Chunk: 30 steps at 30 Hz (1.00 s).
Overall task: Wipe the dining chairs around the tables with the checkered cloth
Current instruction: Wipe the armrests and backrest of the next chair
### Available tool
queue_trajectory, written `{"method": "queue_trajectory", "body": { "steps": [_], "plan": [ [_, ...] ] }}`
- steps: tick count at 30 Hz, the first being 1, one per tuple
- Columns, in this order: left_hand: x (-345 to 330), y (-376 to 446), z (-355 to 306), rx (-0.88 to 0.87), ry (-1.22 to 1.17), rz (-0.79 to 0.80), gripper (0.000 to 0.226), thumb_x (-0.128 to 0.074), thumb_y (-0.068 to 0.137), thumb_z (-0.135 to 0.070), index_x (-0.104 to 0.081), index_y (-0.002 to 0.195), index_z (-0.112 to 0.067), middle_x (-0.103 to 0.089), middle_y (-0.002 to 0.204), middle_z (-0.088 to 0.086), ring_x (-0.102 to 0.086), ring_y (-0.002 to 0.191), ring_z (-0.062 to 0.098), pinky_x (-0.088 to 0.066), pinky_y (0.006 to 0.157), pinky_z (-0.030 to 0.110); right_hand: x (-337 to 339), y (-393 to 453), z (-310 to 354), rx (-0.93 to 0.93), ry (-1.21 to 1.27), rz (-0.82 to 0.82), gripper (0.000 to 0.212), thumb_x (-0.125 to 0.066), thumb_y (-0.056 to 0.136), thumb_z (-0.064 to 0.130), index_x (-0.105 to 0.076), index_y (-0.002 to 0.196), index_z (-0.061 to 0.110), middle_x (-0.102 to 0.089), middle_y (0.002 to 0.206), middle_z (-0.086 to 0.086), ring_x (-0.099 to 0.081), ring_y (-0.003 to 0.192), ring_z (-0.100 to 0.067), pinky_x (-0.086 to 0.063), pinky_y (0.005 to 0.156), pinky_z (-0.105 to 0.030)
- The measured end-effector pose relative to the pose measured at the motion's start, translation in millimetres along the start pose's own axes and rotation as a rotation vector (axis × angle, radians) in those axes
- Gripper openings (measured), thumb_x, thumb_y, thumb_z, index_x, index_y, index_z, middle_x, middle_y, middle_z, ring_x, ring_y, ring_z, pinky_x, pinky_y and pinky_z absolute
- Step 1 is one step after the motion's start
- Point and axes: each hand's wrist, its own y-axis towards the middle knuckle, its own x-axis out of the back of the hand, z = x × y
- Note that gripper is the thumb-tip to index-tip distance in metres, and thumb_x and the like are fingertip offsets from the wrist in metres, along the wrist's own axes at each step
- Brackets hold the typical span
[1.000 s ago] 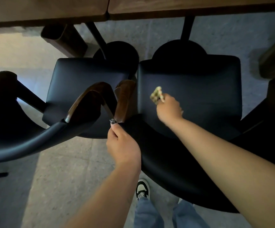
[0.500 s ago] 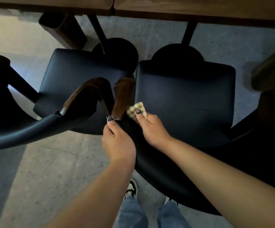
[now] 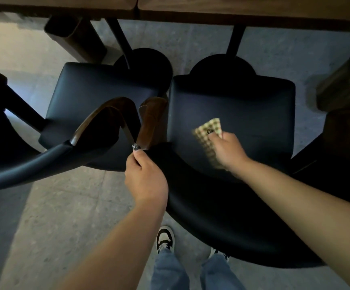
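Checkered cloth [image 3: 208,139]: your right hand [image 3: 228,151] grips it on the right chair's seat [image 3: 243,114]; your left hand [image 3: 146,178], at 9 o'clock, grips its backrest [image 3: 201,195].

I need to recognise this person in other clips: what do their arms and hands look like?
Both forearms are bare, with no sleeves, watch or bracelet in view. The left hand and right hand have dark, decorated nails on the fingers.
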Motion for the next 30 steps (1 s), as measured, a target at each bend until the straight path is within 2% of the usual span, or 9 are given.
{"method": "queue_trajectory", "body": {
  "steps": [4,8,12,16,21,23,25,27,30],
  "plan": [
    [1,0,0,-0.021,0.025,-0.01,0.041,-0.03,0.103,-0.042,-0.06,0.094,-0.016,-0.049,0.062,-0.008,-0.05,0.051,0.004,-0.036,0.05,0.023,-47,21,-18,-0.042,-0.314,0.264,0.033,-0.041,0.097,0.02,-0.068,0.105,0.001,-0.065,0.112,-0.022,-0.059,0.108,-0.033,-0.038,0.074,-0.031],
    [0,1,-1,-0.029,0.035,-0.028,0.043,-0.029,0.103,-0.042,-0.062,0.102,-0.013,-0.052,0.065,-0.007,-0.05,0.057,0.008,-0.032,0.053,0.025,-63,10,-18,0.023,-0.25,0.37,0.036,-0.042,0.099,0.022,-0.053,0.065,0.018,-0.059,0.084,-0.011,-0.054,0.082,-0.024,-0.033,0.068,-0.027],
    [0,0,-2,-0.027,0.048,-0.025,0.043,-0.029,0.103,-0.042,-0.062,0.105,-0.014,-0.056,0.071,-0.005,-0.053,0.063,0.009,-0.034,0.054,0.025,-42,-22,-2,0.188,-0.244,0.38,0.036,-0.044,0.099,0.021,-0.047,0.063,0.021,-0.052,0.07,0.004,-0.052,0.078,-0.02,-0.031,0.064,-0.027],
    [0,-2,-5,-0.046,0.051,-0.027,0.045,-0.029,0.104,-0.04,-0.061,0.115,-0.01,-0.063,0.09,0.001,-0.059,0.084,0.019,-0.038,0.068,0.027,-25,-72,9,0.474,-0.188,0.401,0.018,-0.048,0.096,0.015,-0.064,0.103,0.011,-0.057,0.1,0.009,-0.051,0.097,-0.006,-0.034,0.08,-0.018],
    [1,-1,-6,-0.047,0.059,-0.022,0.044,-0.029,0.104,-0.038,-0.062,0.112,-0.009,-0.06,0.087,-0.001,-0.056,0.079,0.015,-0.036,0.063,0.026,17,-114,5,0.529,-0.16,0.645,0.046,-0.045,0.093,0.025,-0.048,0.139,0.019,-0.046,0.144,0.008,-0.037,0.133,0.0,-0.026,0.114,-0.026],
    [2,0,-6,-0.048,0.064,-0.023,0.045,-0.029,0.104,-0.038,-0.062,0.112,-0.009,-0.062,0.091,0.004,-0.059,0.085,0.023,-0.038,0.068,0.031,33,-121,-1,0.474,-0.115,0.726,0.042,-0.048,0.091,0.026,-0.059,0.13,0.016,-0.056,0.135,0.005,-0.047,0.125,0.0,-0.035,0.109,-0.03],
    [1,-1,-7,-0.045,0.069,-0.021,0.045,-0.029,0.104,-0.039,-0.062,0.113,-0.01,-0.063,0.095,0.005,-0.058,0.088,0.024,-0.037,0.071,0.033,46,-118,-1,0.327,0.079,0.714,0.026,-0.052,0.089,0.02,-0.073,0.1,0.009,-0.072,0.107,-0.004,-0.06,0.098,0.0,-0.049,0.092,-0.032],
    [1,0,-6,-0.038,0.068,-0.021,0.046,-0.028,0.104,-0.04,-0.061,0.114,-0.01,-0.063,0.096,0.005,-0.058,0.087,0.022,-0.037,0.072,0.032,54,-97,-2,0.193,0.188,0.583,0.021,-0.053,0.093,0.012,-0.073,0.097,0.005,-0.073,0.1,-0.008,-0.064,0.097,-0.008,-0.051,0.091,-0.035],
    [0,1,-4,-0.032,0.073,-0.024,0.046,-0.028,0.104,-0.041,-0.061,0.11,-0.009,-0.058,0.079,-0.001,-0.055,0.072,0.015,-0.036,0.06,0.029,52,-45,1,0.212,-0.098,0.298,0.023,-0.049,0.095,0.017,-0.067,0.083,0.009,-0.069,0.081,-0.001,-0.064,0.081,-0.014,-0.048,0.077,-0.041]
  ]
}}
